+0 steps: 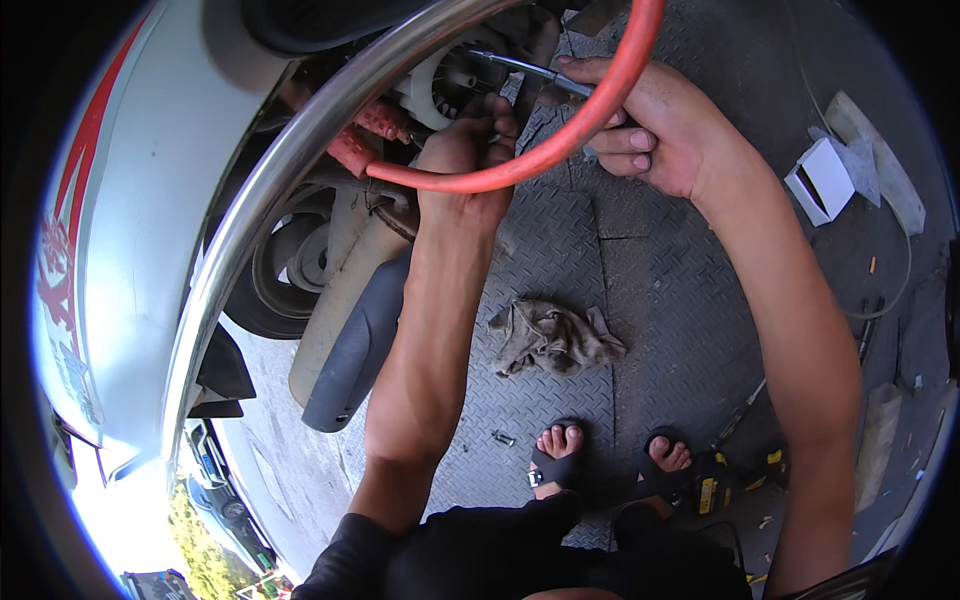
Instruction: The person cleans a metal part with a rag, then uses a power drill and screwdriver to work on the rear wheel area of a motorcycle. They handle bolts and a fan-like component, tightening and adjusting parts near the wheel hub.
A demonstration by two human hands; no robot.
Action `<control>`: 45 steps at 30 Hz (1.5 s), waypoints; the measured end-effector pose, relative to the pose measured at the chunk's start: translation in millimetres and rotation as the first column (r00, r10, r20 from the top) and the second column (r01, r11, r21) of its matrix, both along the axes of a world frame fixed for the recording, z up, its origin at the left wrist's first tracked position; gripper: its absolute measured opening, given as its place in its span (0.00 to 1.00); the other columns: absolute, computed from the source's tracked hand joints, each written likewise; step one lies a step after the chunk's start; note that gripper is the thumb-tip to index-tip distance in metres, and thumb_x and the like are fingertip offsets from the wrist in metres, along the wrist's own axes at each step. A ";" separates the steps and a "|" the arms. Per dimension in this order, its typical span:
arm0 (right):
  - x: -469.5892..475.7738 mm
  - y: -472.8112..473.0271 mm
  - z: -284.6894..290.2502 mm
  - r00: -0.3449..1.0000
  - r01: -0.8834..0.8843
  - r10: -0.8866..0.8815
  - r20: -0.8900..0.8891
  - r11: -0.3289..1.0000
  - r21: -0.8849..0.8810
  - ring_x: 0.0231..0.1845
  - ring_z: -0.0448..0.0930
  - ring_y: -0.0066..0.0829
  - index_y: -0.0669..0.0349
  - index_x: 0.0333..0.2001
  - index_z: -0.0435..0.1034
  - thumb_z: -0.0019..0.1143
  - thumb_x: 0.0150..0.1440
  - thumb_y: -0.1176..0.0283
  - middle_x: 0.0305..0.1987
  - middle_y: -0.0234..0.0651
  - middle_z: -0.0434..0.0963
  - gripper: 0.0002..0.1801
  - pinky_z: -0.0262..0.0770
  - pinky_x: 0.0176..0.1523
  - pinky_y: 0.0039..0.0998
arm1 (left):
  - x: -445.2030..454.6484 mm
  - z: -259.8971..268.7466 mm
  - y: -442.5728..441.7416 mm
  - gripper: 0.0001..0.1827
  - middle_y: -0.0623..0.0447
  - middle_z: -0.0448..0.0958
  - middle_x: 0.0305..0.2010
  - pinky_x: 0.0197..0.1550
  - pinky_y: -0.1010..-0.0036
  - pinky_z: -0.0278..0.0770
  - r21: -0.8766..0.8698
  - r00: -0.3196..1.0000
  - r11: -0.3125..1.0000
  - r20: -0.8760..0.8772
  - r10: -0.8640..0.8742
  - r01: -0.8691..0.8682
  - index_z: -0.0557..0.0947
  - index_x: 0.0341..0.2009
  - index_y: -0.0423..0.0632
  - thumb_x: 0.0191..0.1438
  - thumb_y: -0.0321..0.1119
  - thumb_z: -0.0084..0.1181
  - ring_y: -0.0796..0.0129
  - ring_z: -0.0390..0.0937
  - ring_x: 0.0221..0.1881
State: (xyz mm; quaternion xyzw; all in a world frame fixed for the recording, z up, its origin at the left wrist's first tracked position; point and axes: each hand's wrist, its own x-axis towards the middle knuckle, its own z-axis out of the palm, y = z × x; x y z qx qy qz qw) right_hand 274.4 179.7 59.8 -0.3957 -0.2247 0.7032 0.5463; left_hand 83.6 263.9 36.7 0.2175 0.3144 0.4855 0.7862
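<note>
My right hand (667,120) grips a slim screwdriver-like tool (525,67) by its rear end. Its thin metal shaft points left, and the tip lies over the white plastic fan housing (424,94) of a scooter engine. Below the shaft is my left hand (465,150), close to the housing with its fingers curled. Whether those fingers pinch something small is unclear. A thick red cable (480,182) passes in front of my left wrist and loops up past my right hand. It ends at red clamp handles (352,154) beside the engine.
A chrome tube (259,180) curves along the scooter's silver body panel (150,172). Beneath are the muffler (360,337) and a wheel (262,300). On the tread-plate floor lie a grey rag (555,337), a bolt (503,438), a white box (821,180) and a long-shafted screwdriver (742,412).
</note>
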 end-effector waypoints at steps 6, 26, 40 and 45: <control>-8.6 -72.5 -16.8 0.970 0.096 -0.102 0.220 0.995 0.039 0.12 0.59 0.12 0.67 0.42 0.77 0.52 0.75 0.60 0.18 0.20 0.66 0.18 0.52 0.17 0.23 | -4.1 -2.6 -4.6 0.10 0.41 0.81 0.46 0.42 0.77 0.84 0.079 1.000 0.997 -0.030 -0.004 0.006 0.76 0.50 0.34 0.71 0.27 0.59 0.64 0.79 0.39; -35.1 -114.8 -68.7 0.416 0.109 -0.538 0.734 0.830 0.547 0.15 0.73 0.26 0.68 0.41 0.78 0.63 0.70 0.65 0.18 0.35 0.74 0.14 0.67 0.22 0.32 | 5.6 -7.3 -37.6 0.13 0.53 0.84 0.51 0.19 0.84 0.58 -0.053 0.993 0.992 -0.015 -0.113 0.112 0.79 0.57 0.47 0.76 0.39 0.51 0.81 0.66 0.24; -28.2 -45.6 -63.7 0.523 0.049 -0.352 0.776 0.922 0.385 0.27 0.85 0.47 0.66 0.38 0.80 0.61 0.68 0.67 0.25 0.50 0.81 0.12 0.77 0.34 0.44 | 26.6 -24.8 -12.8 0.18 0.52 0.83 0.52 0.23 0.80 0.58 0.187 0.897 0.982 -0.436 0.076 0.008 0.74 0.57 0.42 0.80 0.42 0.38 0.77 0.60 0.24; -18.9 -23.2 -56.5 0.502 -0.004 -0.379 0.777 0.898 0.440 0.32 0.85 0.51 0.67 0.43 0.82 0.63 0.67 0.69 0.32 0.53 0.84 0.11 0.79 0.39 0.43 | 33.9 -39.1 -9.5 0.21 0.56 0.82 0.43 0.23 0.79 0.58 0.056 0.974 0.996 -0.211 0.084 -0.074 0.79 0.55 0.42 0.79 0.46 0.41 0.77 0.60 0.23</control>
